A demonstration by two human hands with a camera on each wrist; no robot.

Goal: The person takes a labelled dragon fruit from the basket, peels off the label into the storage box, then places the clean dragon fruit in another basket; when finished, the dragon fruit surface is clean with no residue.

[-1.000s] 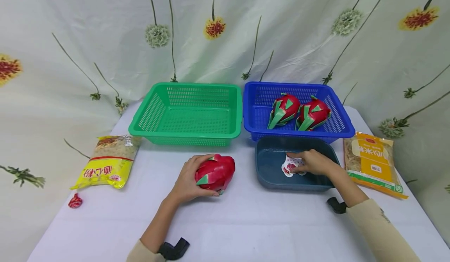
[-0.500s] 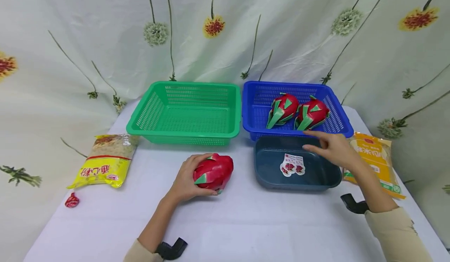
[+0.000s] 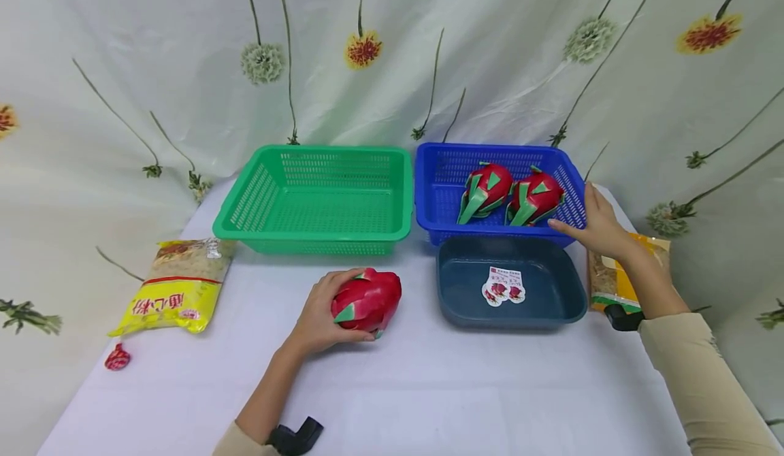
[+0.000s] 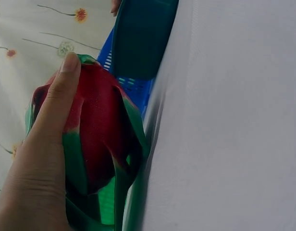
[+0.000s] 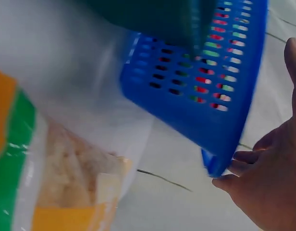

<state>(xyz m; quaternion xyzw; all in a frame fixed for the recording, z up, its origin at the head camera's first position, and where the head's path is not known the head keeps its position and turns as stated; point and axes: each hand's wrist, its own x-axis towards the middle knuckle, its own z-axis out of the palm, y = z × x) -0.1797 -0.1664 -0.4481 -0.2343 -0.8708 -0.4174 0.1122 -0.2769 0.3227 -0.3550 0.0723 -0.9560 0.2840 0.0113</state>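
Observation:
My left hand (image 3: 324, 312) grips a red dragon fruit (image 3: 370, 301) with green scales on the white table, and its thumb lies along the fruit in the left wrist view. My right hand (image 3: 603, 228) is at the right end of the blue basket (image 3: 484, 233). Its thumb is near the basket's front right corner, with the fingers spread along the outer side. In the right wrist view the fingertips meet or nearly meet the rim; firm contact is unclear. Two more dragon fruits (image 3: 488, 187) lie inside that basket.
A green basket (image 3: 312, 245) stands left of the blue one. In front of the blue basket is a dark tray (image 3: 453, 310) holding printed dragon fruit stickers (image 3: 505, 284). Food bags lie left (image 3: 174, 286) and right (image 3: 612, 282), and a small red item (image 3: 118, 357) sits near the left edge.
My right hand has let go of the stickers in the dark tray, risen, and moved back and right to the blue basket's right end. The left hand stays on its dragon fruit.

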